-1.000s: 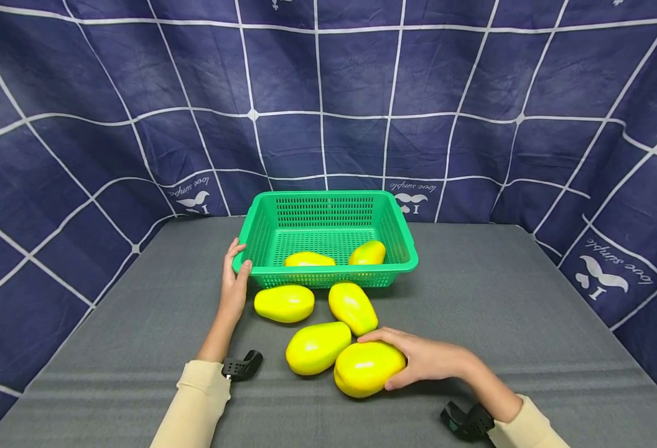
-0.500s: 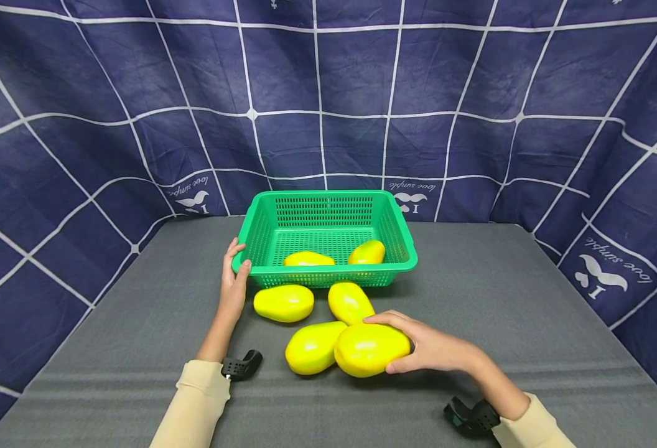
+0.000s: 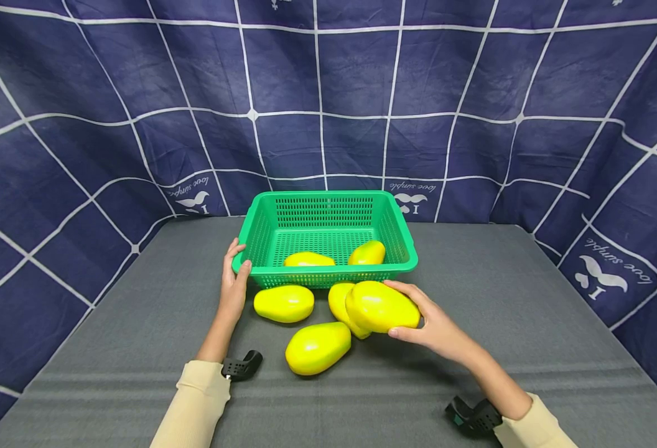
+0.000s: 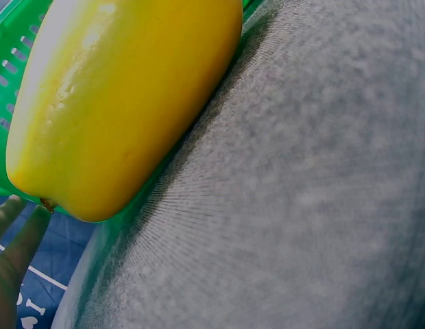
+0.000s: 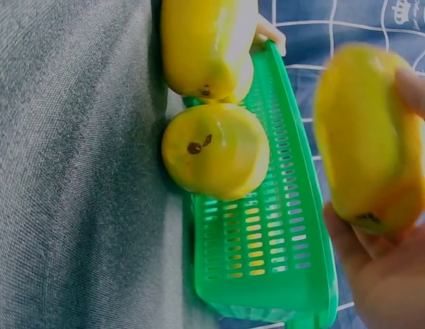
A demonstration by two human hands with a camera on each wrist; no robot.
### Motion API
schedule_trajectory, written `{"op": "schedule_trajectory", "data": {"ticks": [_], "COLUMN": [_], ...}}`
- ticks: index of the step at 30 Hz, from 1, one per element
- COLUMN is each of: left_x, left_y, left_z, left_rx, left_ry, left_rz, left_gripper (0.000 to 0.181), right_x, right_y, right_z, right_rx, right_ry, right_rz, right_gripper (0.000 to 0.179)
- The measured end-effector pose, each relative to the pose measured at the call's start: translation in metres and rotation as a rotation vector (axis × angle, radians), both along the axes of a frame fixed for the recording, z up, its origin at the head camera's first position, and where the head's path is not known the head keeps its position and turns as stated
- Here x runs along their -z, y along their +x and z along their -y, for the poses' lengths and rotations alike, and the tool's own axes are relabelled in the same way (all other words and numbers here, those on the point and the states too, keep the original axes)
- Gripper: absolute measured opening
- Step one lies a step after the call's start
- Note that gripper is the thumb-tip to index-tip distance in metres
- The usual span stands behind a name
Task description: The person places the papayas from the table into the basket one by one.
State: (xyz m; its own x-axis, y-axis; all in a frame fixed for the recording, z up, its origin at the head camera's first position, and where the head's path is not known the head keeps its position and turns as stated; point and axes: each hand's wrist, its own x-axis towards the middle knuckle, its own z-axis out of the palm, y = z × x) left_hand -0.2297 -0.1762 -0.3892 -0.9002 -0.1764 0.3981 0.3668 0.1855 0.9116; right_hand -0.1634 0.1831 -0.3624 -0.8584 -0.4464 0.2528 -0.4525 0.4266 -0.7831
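My right hand holds a yellow papaya from its right side, thumb below and fingers over the top. The papaya is up off the grey cloth and overlaps another papaya behind it. In the right wrist view the held papaya shows its dark stem end. My left hand grips the front left corner of a green plastic basket. Beside that hand lies a papaya, large in the left wrist view. Another papaya lies nearer on the cloth.
Inside the basket, two papayas rest near its front wall, partly hidden by the rim. Grey cloth covers the table. A dark blue curtain with white lines hangs behind and at the sides.
My right hand has lifted the papaya from the cloth and moved it forward toward the basket. My left hand has stayed on the basket's corner.
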Motion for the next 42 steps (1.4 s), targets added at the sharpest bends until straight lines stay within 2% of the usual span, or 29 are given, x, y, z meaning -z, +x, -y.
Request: {"op": "schedule_trajectory", "data": {"ticks": [9, 19, 27, 37, 42], "left_x": [0.0, 0.0, -0.002, -0.002, 0.0], "left_y": [0.001, -0.001, -0.002, -0.001, -0.001], "left_z": [0.0, -0.001, 0.001, 0.001, 0.0], "left_rx": [0.005, 0.002, 0.003, -0.005, 0.002], "left_ry": [0.01, 0.01, 0.014, 0.008, 0.014], "left_rz": [-0.013, -0.01, -0.006, -0.009, -0.02], "left_gripper": [0.043, 0.042, 0.042, 0.042, 0.042], "right_x": [-0.003, -0.008, -0.017, -0.024, -0.025], "right_y": [-0.004, -0.008, -0.016, -0.046, -0.057], "right_z": [-0.002, -0.006, -0.009, 0.001, 0.011], "right_rx": [0.279, 0.472, 0.545, 0.57, 0.598], "right_ry": [-0.121, -0.08, -0.089, -0.07, -0.031], "right_rz": [-0.02, -0.144, -0.185, -0.205, -0.212], "right_gripper": [0.073, 0.075, 0.074, 0.074, 0.066]}}
